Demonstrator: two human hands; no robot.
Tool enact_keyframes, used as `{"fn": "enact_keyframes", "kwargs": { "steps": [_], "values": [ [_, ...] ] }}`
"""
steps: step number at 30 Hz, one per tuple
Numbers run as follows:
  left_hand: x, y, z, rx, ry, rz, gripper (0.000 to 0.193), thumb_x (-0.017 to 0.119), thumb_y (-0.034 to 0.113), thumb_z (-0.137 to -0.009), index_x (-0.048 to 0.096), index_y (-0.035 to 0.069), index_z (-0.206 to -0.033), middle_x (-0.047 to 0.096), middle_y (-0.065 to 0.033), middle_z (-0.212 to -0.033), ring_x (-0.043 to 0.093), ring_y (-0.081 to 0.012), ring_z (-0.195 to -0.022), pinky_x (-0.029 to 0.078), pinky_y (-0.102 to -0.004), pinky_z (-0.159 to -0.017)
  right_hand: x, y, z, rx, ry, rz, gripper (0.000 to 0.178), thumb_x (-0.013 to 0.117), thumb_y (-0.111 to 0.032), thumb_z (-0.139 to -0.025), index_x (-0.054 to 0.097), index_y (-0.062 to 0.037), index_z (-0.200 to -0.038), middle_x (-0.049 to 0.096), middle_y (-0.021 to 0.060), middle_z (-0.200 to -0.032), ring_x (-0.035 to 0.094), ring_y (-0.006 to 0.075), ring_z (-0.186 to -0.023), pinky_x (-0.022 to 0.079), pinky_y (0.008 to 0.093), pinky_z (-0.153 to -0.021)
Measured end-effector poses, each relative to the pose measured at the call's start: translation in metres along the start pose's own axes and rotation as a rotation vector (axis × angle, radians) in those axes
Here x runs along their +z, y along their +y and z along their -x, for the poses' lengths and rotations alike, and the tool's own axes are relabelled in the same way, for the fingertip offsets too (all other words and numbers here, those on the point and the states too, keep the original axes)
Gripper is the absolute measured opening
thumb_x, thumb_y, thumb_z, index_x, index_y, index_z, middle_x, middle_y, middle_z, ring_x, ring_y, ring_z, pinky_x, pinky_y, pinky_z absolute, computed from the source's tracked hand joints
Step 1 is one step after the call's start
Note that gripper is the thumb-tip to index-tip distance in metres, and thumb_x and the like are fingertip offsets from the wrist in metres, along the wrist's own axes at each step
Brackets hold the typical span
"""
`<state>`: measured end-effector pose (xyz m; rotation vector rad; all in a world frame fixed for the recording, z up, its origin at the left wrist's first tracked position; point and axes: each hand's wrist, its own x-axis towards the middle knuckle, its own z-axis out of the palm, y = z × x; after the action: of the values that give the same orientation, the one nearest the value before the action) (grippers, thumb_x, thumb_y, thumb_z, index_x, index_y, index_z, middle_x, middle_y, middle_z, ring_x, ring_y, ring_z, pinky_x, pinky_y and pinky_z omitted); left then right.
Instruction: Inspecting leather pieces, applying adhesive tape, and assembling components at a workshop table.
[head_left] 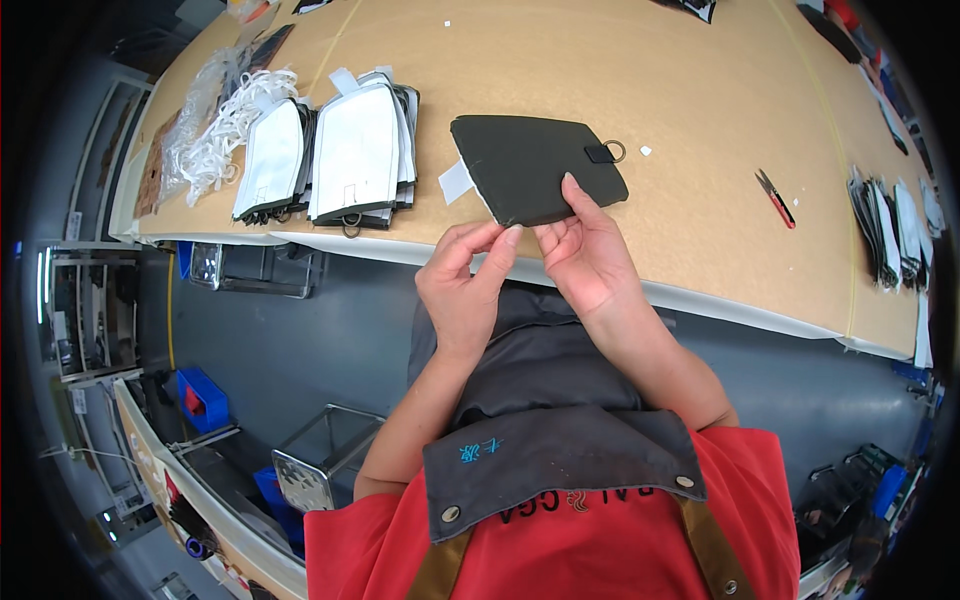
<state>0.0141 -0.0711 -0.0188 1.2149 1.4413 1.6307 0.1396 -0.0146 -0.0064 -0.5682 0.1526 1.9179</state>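
Observation:
A dark olive fabric panel [530, 165] is held up over the near edge of the table. It has a metal ring [615, 151] on a short tab at its right end, and a white tag [456, 184] sticks out at its left edge. My left hand [465, 275] pinches the panel's lower left corner between thumb and fingers. Around its lower right edge my right hand [590, 250] is closed, thumb on the front face and fingers tucked beneath.
Two stacks of white-faced panels [355, 155] lie on the left of the brown-covered table [690, 70], beside a heap of white cord [235, 125]. Red-handled snips [776, 200] lie at the right. More panels [890, 230] sit at the far right. A stool [320, 455] stands behind on the left.

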Motion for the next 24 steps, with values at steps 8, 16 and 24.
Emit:
{"fn": "enact_keyframes", "kwargs": {
  "steps": [8,16,24],
  "values": [
    [-0.002,0.006,0.003,0.014,-0.003,-0.09,0.013,0.07,-0.002,-0.087,0.072,-0.004,-0.1,0.066,-0.0069,-0.094,0.059,-0.0066,-0.081,0.046,-0.0184,-0.068,0.002,-0.001,0.002,0.012,0.006,-0.042,0.023,0.064,-0.009,-0.093,0.055,-0.001,-0.113,0.063,0.0111,-0.116,0.062,0.0219,-0.112,0.049,0.0383,-0.105],
    [-0.002,0.017,-0.002,0.192,-0.025,-0.234,0.01,0.072,0.001,-0.083,0.071,-0.002,-0.092,0.067,-0.0073,-0.087,0.062,-0.0111,-0.078,0.048,-0.0227,-0.067,0.002,-0.003,0.004,0.045,-0.017,-0.053,0.024,0.066,-0.009,-0.092,0.055,-0.0012,-0.113,0.063,0.011,-0.116,0.062,0.0211,-0.111,0.049,0.0366,-0.105],
    [-0.003,0.021,-0.002,-0.004,-0.116,0.018,0.011,0.072,0.003,-0.085,0.07,-0.003,-0.094,0.067,-0.0069,-0.087,0.062,-0.0106,-0.08,0.049,-0.0239,-0.072,-0.005,-0.01,0.0,0.141,-0.07,-0.172,0.013,0.057,-0.008,-0.097,0.06,0.0005,-0.107,0.069,0.0111,-0.108,0.068,0.0198,-0.101,0.059,0.031,-0.09]
  ]
}}
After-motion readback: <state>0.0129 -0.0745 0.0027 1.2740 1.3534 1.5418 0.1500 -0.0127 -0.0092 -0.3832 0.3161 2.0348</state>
